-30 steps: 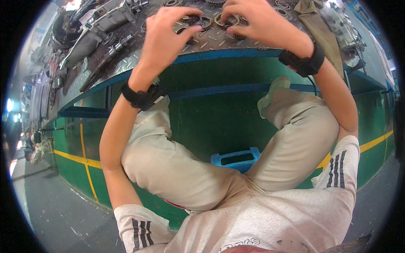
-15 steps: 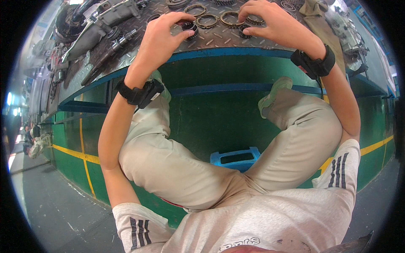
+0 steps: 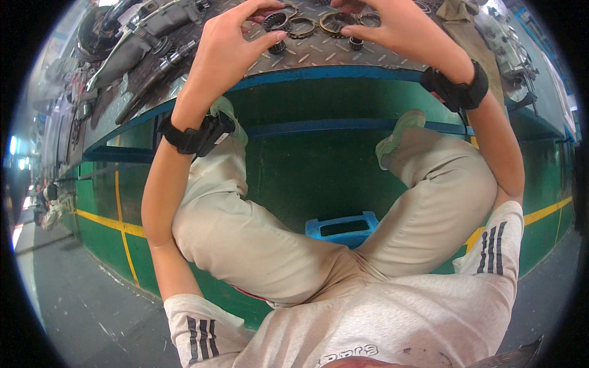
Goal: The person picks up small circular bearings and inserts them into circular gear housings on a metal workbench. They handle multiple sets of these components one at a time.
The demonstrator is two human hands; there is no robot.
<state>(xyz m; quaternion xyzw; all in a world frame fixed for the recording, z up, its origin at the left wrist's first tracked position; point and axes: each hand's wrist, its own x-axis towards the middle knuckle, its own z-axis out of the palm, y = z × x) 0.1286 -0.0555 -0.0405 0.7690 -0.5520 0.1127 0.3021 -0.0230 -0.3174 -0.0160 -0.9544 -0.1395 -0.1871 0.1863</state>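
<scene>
My left hand (image 3: 224, 52) curls around a dark ribbed bearing ring (image 3: 276, 23), thumb on its near side and fingers on its far side. Just below the thumb, a smaller dark needle bearing (image 3: 277, 47) stands on the metal plate. Over on the right, my right hand (image 3: 396, 30) has its thumb apart from its bent fingers. That thumb tip overlaps the edge of a brass-coloured ring (image 3: 321, 26) lying flat. A small dark bearing (image 3: 356, 43) stands below the right thumb, apart from it. Between the hands lies another thin metal ring (image 3: 301, 28).
The treaded metal bench top (image 3: 307, 58) has a blue front edge (image 3: 331, 74). Gearbox housings and a shaft (image 3: 178, 55) lie at left. A cloth (image 3: 463, 37) and a metal housing (image 3: 506, 52) are at right. A blue stool (image 3: 343, 228) is beneath me.
Both hands have moved away from me, further over the bench. The left now has the dark ring above the smaller bearing. My right thumb has left the small bearing, which stands uncovered.
</scene>
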